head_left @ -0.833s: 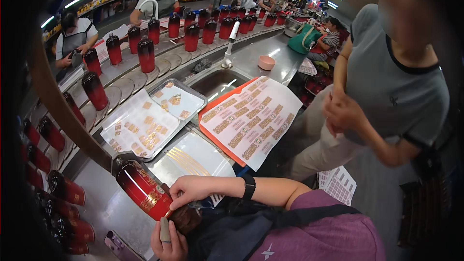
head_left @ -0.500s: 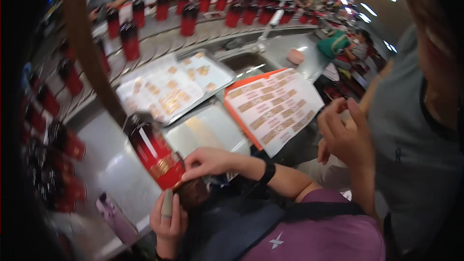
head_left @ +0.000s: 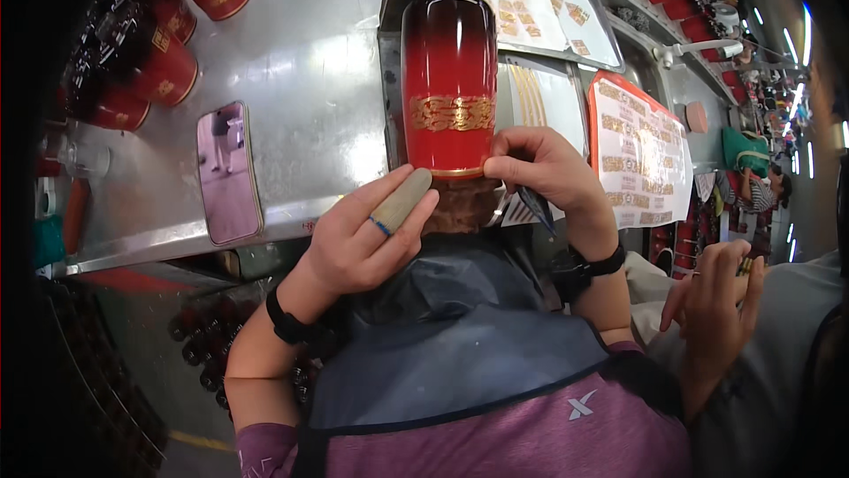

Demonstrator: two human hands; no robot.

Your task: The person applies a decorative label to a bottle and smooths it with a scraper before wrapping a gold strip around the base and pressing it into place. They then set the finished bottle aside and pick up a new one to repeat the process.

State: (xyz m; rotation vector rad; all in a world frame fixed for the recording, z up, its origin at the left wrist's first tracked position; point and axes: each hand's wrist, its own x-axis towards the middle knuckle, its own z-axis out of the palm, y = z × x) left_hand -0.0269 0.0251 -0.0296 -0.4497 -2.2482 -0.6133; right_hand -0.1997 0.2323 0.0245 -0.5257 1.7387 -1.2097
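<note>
A glass-like bottle [head_left: 449,58], black fading to red with a gold patterned band [head_left: 453,113], lies in front of me with its base toward me. A thin gold strip [head_left: 451,172] runs along its bottom edge. My left hand [head_left: 367,230] is closed at the left corner of the base, a tan finger cot [head_left: 402,201] on one finger. At the right corner, my right hand [head_left: 544,168] pinches the strip's end between thumb and fingertip. A dark pointed tool [head_left: 536,207] sticks out under that hand; its grip is hidden. Brown support [head_left: 460,204] shows below the base.
More red-black bottles [head_left: 141,53] stand at left near a phone [head_left: 228,173]. Right of the bottle are a plate with gold strips [head_left: 529,93], a tray of gold decals [head_left: 566,9] and an orange-backed decal sheet [head_left: 641,160]. A co-worker's hand [head_left: 721,301] is close at right.
My view has swung and levelled, so the bottle appears upright and central. My hands remain at its base. The co-worker's hands appear lower, away from the decal sheet.
</note>
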